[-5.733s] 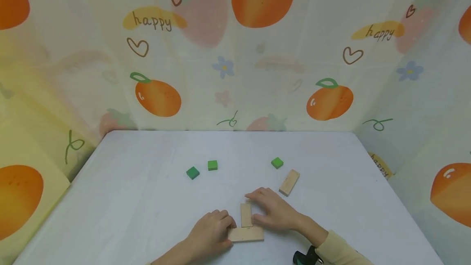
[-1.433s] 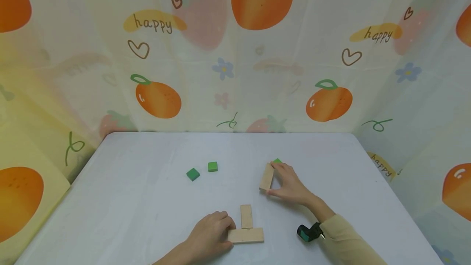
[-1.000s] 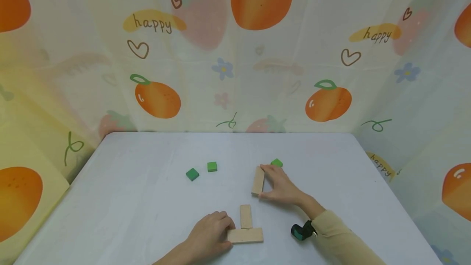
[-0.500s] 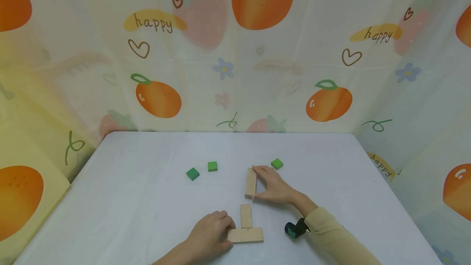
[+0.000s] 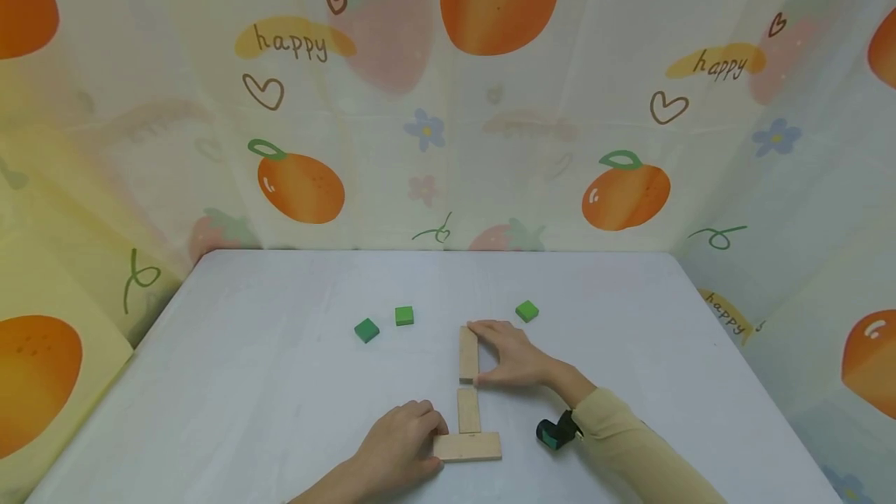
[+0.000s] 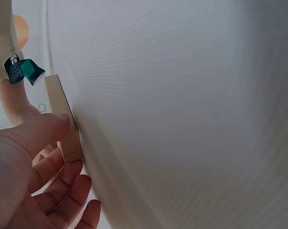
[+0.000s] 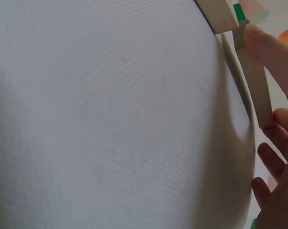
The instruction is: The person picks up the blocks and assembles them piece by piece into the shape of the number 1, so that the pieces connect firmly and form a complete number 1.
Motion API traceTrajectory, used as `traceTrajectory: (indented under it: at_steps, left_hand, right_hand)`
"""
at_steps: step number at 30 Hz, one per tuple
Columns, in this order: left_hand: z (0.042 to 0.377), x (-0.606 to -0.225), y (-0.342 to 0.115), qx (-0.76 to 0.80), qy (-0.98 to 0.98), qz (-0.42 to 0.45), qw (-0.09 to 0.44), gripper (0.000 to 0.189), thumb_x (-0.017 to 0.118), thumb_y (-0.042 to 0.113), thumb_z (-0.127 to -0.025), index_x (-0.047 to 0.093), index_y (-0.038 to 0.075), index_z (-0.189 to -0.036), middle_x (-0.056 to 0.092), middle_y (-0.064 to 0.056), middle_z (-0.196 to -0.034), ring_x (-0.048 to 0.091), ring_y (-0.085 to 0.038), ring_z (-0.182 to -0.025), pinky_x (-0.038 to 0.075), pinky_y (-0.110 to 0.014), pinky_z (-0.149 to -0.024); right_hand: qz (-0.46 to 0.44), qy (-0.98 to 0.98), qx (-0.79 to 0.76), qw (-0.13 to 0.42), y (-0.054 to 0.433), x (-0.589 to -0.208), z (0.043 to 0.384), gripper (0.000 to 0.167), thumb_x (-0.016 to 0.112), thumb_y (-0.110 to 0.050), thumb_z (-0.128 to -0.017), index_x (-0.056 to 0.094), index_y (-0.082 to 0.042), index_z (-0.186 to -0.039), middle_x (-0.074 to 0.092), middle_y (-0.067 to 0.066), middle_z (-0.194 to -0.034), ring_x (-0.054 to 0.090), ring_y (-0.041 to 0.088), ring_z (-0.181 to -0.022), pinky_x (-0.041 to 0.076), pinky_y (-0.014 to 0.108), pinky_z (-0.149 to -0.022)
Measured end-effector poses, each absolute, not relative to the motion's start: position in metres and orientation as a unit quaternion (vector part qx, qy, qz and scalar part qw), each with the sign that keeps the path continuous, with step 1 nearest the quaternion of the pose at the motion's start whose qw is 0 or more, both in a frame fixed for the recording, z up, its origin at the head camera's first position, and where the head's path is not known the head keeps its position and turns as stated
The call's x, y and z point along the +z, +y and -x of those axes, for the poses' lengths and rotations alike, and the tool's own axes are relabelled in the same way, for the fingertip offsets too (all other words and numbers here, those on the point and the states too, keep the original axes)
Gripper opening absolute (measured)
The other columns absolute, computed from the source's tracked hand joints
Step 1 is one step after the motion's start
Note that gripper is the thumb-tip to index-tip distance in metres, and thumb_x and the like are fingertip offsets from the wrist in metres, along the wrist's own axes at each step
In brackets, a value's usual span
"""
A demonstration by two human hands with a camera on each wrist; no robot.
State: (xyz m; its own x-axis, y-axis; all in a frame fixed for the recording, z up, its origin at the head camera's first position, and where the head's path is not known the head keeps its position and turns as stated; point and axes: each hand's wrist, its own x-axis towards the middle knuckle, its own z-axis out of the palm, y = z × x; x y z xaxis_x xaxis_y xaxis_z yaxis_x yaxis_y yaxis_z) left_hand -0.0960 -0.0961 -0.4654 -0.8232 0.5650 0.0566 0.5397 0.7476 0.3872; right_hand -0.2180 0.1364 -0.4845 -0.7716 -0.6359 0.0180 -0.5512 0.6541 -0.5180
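Observation:
In the head view my left hand pinches the left end of a flat wooden block lying crosswise. A second wooden block stretches away from that block's far side, touching it, so the two form an upside-down T. My right hand pinches a third wooden block by its ends, thumb at the near end and fingertips at the far end. It is nearly in line with the second block, a narrow gap apart. The right wrist view shows this gripped block over the white surface.
Three small green blocks lie farther back: a dark green block and a light green block to the left, another light green block to the right. A black wrist camera hangs from the right sleeve. A fruit-print cloth rises behind the white table.
My right hand let go near the second block, took the third block from the right and carried it left and nearer, turning it straighter. My left hand stays put.

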Motion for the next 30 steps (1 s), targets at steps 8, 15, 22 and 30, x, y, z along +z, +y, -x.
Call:
traceTrajectory:
  at_steps: [8,15,22,30]
  left_hand:
    - [0.0962,-0.4655,-0.0961,0.193,0.936,-0.293,0.035,0.025,0.079,0.027,-0.067,0.065,0.019,-0.086,0.051,0.015,-0.076,0.039,0.001,-0.067,0.04,-0.018,-0.061]
    - [0.0961,-0.4655,-0.0962,0.199,0.934,-0.293,0.039,0.025,0.078,0.027,-0.068,0.065,0.019,-0.087,0.051,0.015,-0.077,0.039,0.001,-0.068,0.04,-0.018,-0.062]
    - [0.0963,-0.4661,-0.0959,0.201,0.934,-0.293,0.043,0.025,0.079,0.027,-0.068,0.065,0.019,-0.087,0.052,0.015,-0.077,0.039,0.0,-0.068,0.04,-0.018,-0.062]
    - [0.096,-0.4668,-0.0965,0.202,0.932,-0.3,0.031,0.025,0.079,0.026,-0.067,0.065,0.018,-0.087,0.052,0.014,-0.078,0.039,0.001,-0.068,0.039,-0.018,-0.061]
  right_hand:
    - [0.328,0.91,-0.237,0.09,0.1348,-0.4849,0.218,0.085,0.071,-0.046,-0.074,0.032,-0.015,-0.143,0.037,0.007,-0.143,0.032,0.027,-0.13,0.026,0.055,-0.099]
    - [0.331,0.91,-0.229,0.096,0.135,-0.484,0.2172,0.085,0.07,-0.045,-0.075,0.03,-0.015,-0.144,0.035,0.006,-0.144,0.032,0.027,-0.13,0.027,0.054,-0.099]
    - [0.341,0.91,-0.218,0.09,0.1363,-0.4871,0.2174,0.087,0.069,-0.045,-0.076,0.027,-0.014,-0.145,0.033,0.006,-0.146,0.032,0.027,-0.13,0.027,0.053,-0.099]
    - [0.343,0.908,-0.22,0.1,0.1383,-0.485,0.2186,0.085,0.065,-0.046,-0.08,0.024,-0.011,-0.146,0.03,0.006,-0.148,0.03,0.027,-0.133,0.025,0.053,-0.101]
